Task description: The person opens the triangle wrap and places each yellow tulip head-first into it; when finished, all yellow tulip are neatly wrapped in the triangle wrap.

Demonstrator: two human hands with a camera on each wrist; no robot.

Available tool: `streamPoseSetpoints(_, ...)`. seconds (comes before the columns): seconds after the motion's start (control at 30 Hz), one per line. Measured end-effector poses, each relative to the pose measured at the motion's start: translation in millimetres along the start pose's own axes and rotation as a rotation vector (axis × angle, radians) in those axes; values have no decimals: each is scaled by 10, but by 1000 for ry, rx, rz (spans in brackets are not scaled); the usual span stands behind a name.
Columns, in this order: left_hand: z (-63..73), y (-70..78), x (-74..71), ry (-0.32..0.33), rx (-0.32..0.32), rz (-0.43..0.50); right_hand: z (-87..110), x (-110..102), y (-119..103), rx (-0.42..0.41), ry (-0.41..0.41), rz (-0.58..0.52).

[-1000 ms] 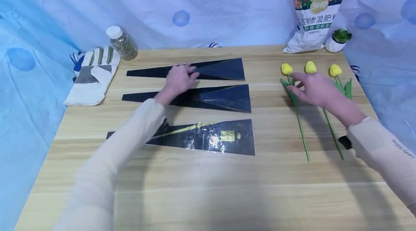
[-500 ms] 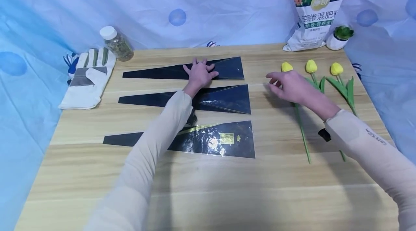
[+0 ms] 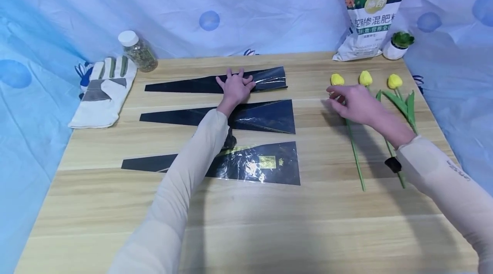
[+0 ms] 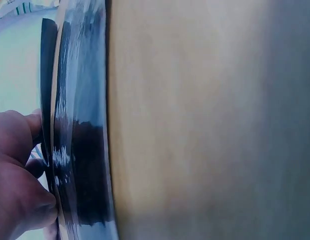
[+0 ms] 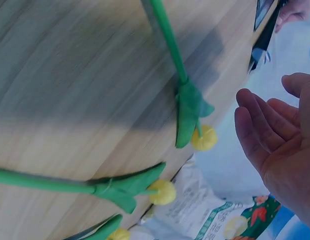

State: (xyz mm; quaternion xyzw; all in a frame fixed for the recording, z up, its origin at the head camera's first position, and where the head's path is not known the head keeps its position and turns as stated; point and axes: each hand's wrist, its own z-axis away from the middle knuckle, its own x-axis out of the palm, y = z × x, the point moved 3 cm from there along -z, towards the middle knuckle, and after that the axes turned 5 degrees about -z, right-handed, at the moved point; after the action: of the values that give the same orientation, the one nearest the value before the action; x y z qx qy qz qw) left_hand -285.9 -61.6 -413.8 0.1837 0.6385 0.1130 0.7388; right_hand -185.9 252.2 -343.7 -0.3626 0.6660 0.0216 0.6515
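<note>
Three black tapered flower sleeves lie in a stack of rows on the wooden table. My left hand (image 3: 236, 90) rests with spread fingers on the far sleeve (image 3: 181, 85), whose wide right end bulges with a raised edge. Nearer lie the middle sleeve (image 3: 265, 117) and the front sleeve (image 3: 277, 173), which has gold printing; my left forearm covers part of the latter. Over the left yellow tulip (image 3: 337, 79) hovers my right hand (image 3: 358, 102), its fingers loosely bent. Nothing is between those fingers in the right wrist view, where the palm (image 5: 290, 150) shows.
Right of it lie two more tulips, a middle one (image 3: 365, 78) and a right one (image 3: 394, 81). Behind them stand a fertilizer bag (image 3: 369, 30) and a small potted succulent (image 3: 398, 47). At the back left are a work glove (image 3: 102, 94) and a white-capped jar (image 3: 140, 53).
My left hand has moved right along the far sleeve and spread its fingers. That sleeve's wide end has changed from flat to bulging. My right hand went left, then slightly back right.
</note>
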Motion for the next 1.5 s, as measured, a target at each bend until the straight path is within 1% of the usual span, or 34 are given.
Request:
streamPoseSetpoints(0.1,9,5,6,18,0,42,61,-41,50,-6,24,-14)
streamPoseSetpoints(0.2,7,9,-6,36,13,89,145,-91,109,46,34,-13)
streamPoseSetpoints(0.33,1,43,-56,63,38,162,277,-176,186,162,55,-20)
streamPoseSetpoints(0.43,-1,62,-89,78,46,224,369,-223,242,259,64,-43)
streamPoseSetpoints(0.5,3,60,-103,84,45,263,419,-240,270,318,54,-78)
streamPoseSetpoints(0.6,17,32,-116,96,37,322,477,-234,309,425,1,-153)
streamPoseSetpoints(0.7,31,-15,-121,107,20,367,526,-198,342,534,-84,-259)
streamPoseSetpoints(0.8,39,-56,-120,106,7,401,582,-156,364,617,-158,-377)
streamPoseSetpoints(0.93,50,-90,-112,106,-2,429,664,-95,376,686,-235,-511)
streamPoseSetpoints(1.0,55,-100,-106,109,-8,438,707,-63,380,713,-263,-559)
streamPoseSetpoints(1.07,56,-107,-102,113,-13,445,746,-32,386,729,-274,-597)
streamPoseSetpoints(1.13,57,-109,-99,116,-14,447,782,-3,383,738,-266,-612)
streamPoseSetpoints(1.2,59,-111,-98,116,-16,452,814,23,368,726,-243,-568)
streamPoseSetpoints(1.27,65,-112,-99,113,-15,451,832,51,328,692,-203,-488)
streamPoseSetpoints(1.4,79,-122,-97,112,-14,452,840,114,208,573,-110,-263)
streamPoseSetpoints(1.5,83,-133,-94,116,-14,460,838,162,108,490,-55,-129)
